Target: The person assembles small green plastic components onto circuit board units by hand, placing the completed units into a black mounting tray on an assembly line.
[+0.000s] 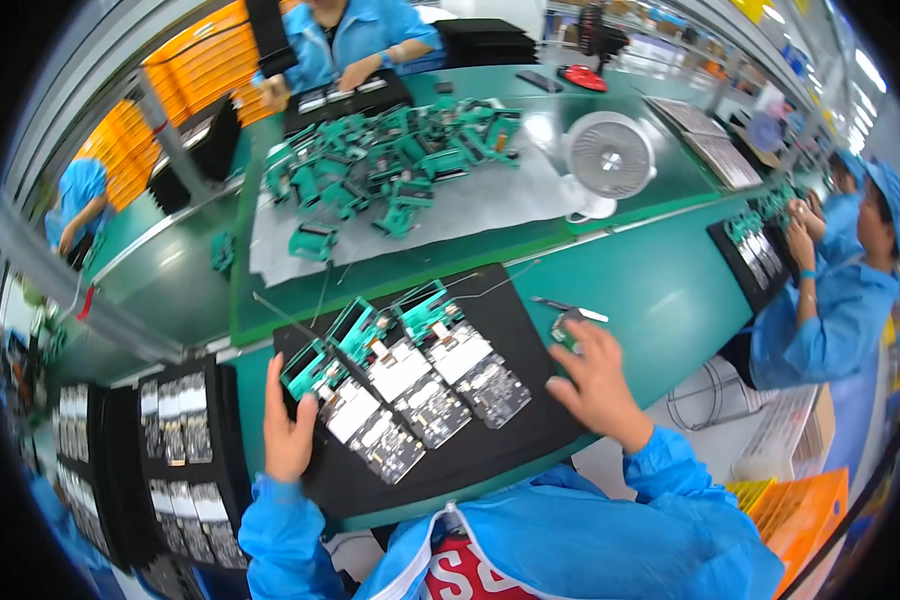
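Before me a black foam tray (490,430) holds three circuit boards with silver-white covers: a left board (370,430), a middle board (425,390) and a right board (478,372). Green plastic frames (355,325) adjoin their far ends. A thin dark stick-like thing (348,365) lies slantwise between the left and middle boards. My left hand (288,430) is open at the tray's left edge, fingers stretched, thumb near the left board's frame. My right hand (600,380) is open over the tray's right edge, fingers spread, close to a small dark-and-green piece (567,332).
A thin pointed tool (570,308) lies right of the tray. Beyond, many green frames (370,160) cover a white sheet (470,225) near a white fan (610,155). Black trays of boards (180,425) stand left. Co-workers sit opposite (370,50) and right (830,300).
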Demonstrator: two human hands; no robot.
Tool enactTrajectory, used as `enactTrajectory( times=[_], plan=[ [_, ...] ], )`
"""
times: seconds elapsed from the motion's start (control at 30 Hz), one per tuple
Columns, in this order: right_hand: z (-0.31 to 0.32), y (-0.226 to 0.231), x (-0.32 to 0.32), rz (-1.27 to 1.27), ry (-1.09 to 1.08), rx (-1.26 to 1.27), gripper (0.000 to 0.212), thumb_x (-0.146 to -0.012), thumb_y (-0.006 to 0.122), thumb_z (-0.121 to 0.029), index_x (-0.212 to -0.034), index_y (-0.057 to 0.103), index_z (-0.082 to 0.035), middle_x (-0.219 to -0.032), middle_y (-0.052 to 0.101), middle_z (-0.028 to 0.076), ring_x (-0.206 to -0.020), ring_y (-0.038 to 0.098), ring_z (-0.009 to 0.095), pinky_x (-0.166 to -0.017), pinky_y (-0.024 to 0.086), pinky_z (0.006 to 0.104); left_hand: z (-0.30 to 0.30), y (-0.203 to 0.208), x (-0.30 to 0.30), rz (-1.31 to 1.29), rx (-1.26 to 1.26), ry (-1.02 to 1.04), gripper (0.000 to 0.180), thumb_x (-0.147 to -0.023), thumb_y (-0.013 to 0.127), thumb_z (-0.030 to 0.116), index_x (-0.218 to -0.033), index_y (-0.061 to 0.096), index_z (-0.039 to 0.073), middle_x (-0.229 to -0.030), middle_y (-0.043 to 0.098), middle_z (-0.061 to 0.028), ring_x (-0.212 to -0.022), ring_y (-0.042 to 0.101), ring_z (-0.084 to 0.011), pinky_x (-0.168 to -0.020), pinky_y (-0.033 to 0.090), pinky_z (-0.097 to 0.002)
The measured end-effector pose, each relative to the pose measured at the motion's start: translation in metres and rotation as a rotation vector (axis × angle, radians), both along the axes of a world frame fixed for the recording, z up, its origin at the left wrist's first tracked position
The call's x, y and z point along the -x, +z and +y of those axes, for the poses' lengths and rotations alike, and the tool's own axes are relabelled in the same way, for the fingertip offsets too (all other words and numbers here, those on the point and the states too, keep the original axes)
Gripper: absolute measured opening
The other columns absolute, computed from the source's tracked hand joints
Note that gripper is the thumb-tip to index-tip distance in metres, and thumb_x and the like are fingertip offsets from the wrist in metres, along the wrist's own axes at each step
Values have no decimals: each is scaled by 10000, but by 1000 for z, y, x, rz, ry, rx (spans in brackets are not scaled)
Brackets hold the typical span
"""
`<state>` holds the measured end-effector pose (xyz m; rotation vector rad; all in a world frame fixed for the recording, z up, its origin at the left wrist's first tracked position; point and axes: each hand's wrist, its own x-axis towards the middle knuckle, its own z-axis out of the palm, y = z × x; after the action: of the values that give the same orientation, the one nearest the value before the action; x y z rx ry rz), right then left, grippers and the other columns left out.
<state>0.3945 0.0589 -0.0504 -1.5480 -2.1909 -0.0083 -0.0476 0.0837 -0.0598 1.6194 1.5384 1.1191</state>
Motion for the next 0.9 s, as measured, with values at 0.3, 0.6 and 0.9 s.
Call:
enactTrajectory(
  times=[0.3, 0.6, 0.9],
  plan=[
    [-24, 5, 33, 337, -38, 52, 619, -879, 743, -257, -1381, 530, 37, -1391, 533, 201, -1278, 483, 376, -1071, 389, 510, -7, 18, 3, -663, 32, 101, 599, -1048, 515, 86, -1600, 290, 139, -1529, 461, -193, -1313, 526, -245, -1088, 433, -350],
    [-61, -15, 78, 1671, 263, 795, 456, -1031, 596, -156, -1450, 479, -22, -1386, 588, 86, -1235, 575, 198, -1022, 499, 381, -16, 24, -28, -715, -2, 131, 700, -1022, 536, 67, -1632, 207, 165, -1510, 451, -165, -1318, 498, -236, -1055, 443, -336],
    [-33, 1, -5, 2374, -166, 331, 442, -950, 546, -249, -1307, 593, 8, -1263, 683, 158, -1160, 657, 332, -1058, 495, 505, -42, 67, -145, -830, 230, -190, 706, -1045, 564, 148, -1631, 171, 178, -1566, 379, -145, -1257, 572, -222, -970, 538, -366]
  ],
)
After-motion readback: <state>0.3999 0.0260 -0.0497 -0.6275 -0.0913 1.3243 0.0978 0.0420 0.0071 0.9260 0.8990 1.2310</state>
